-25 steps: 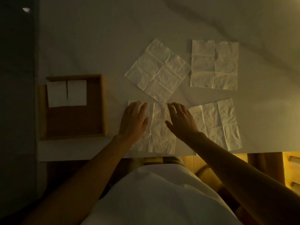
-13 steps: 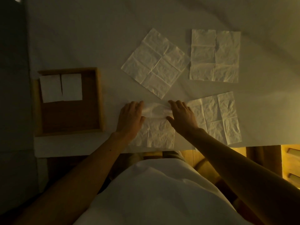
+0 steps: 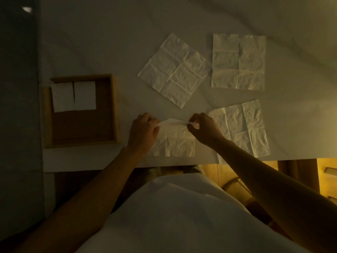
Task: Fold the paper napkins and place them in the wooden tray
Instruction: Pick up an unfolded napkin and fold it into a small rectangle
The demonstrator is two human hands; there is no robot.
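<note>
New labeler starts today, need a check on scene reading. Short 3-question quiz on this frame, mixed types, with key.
1. Multiple choice: how many folded napkins lie in the tray? A one, B two, C four.
2. True or false: the left hand and right hand both pinch the far edge of the near napkin, lifting it off the table.
3. Fill in: besides it, ___ open napkins lie flat on the table.
Key: 1 B. 2 true. 3 three.
</note>
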